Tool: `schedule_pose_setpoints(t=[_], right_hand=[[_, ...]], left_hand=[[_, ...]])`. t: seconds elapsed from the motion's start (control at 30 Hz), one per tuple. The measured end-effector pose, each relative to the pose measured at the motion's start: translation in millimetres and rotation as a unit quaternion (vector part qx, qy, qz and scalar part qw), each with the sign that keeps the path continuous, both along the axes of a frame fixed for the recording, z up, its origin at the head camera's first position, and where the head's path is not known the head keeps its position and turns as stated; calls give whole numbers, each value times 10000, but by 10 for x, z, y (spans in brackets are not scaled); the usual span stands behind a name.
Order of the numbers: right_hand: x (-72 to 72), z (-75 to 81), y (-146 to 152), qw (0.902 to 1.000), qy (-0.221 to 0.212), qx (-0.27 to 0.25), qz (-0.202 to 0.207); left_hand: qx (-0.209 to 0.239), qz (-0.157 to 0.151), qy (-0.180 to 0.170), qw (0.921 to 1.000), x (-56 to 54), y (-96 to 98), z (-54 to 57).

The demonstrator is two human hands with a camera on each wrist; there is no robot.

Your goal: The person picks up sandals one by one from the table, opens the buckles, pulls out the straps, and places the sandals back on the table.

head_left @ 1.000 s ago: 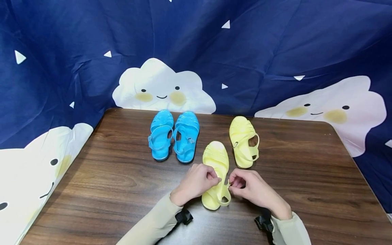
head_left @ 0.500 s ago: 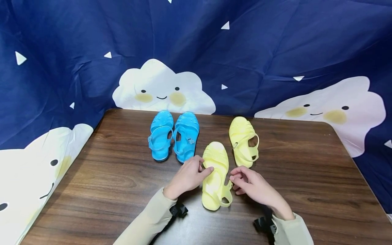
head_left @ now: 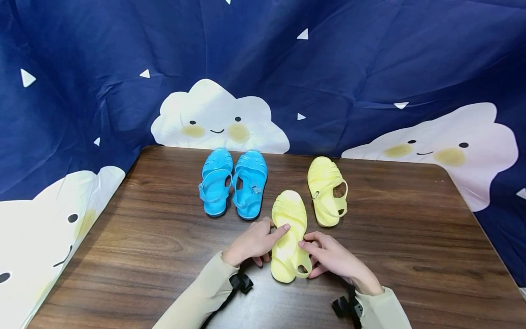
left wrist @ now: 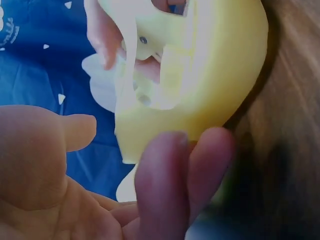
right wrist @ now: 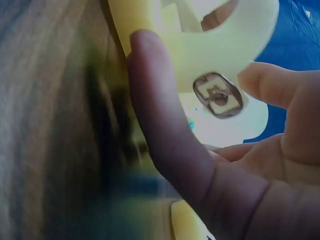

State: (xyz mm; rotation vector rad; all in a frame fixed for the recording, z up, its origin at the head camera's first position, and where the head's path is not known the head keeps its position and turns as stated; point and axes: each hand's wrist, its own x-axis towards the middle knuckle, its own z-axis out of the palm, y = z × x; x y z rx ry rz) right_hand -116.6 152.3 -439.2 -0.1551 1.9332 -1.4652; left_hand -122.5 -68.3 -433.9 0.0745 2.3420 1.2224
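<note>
A yellow jelly sandal (head_left: pixel 289 208) lies on the table, toe pointing away, between both hands. Along its left side, my left hand (head_left: pixel 252 240) rests its fingers against the sandal wall; its thumb stands apart from the wall in the left wrist view. On the other side, my right hand (head_left: pixel 333 260) holds the sandal near the ankle strap, thumb at the strap's edge and a finger along the side. A metal buckle (right wrist: pixel 218 95) shows on the strap in the right wrist view. Behind and to the right, a second yellow sandal (head_left: pixel 324 178) points the same way.
Two blue sandals (head_left: pixel 251 164) stand side by side at the back of the brown wooden table (head_left: pixel 164 219). A dark blue curtain (head_left: pixel 328 59) with smiling clouds hangs behind the table's far edge.
My hands were at the strap; both thumbs and fingers drew away from it. The left hand moved to the sandal's left side, and the right hand came back against its right side.
</note>
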Motion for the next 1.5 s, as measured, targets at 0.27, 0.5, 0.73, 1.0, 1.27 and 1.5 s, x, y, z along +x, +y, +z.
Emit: schedule_pose_setpoints(t=[0.27,0.5,0.73,1.0,1.27,1.5], right_hand=[[15,10,-46,10000,17,66,-63],[36,-20,-75,9996,186,124,-146],[46,-19,-75,9991,295,264,-147],[43,-19,-62,9963,621,582,-137],[24,-16,-57,9897,923,1031,-365],[27,-8,-66,9927,830,589,-648]], left_hand=[[148,5,78,9999,25,38,-28],[200,178,179,9995,28,56,-38],[391,261,17,9989,15,70,-54],[582,303,-105,9978,16,67,-32],[885,420,-193,9950,13,73,-12],[828,420,-121,9956,14,91,32]])
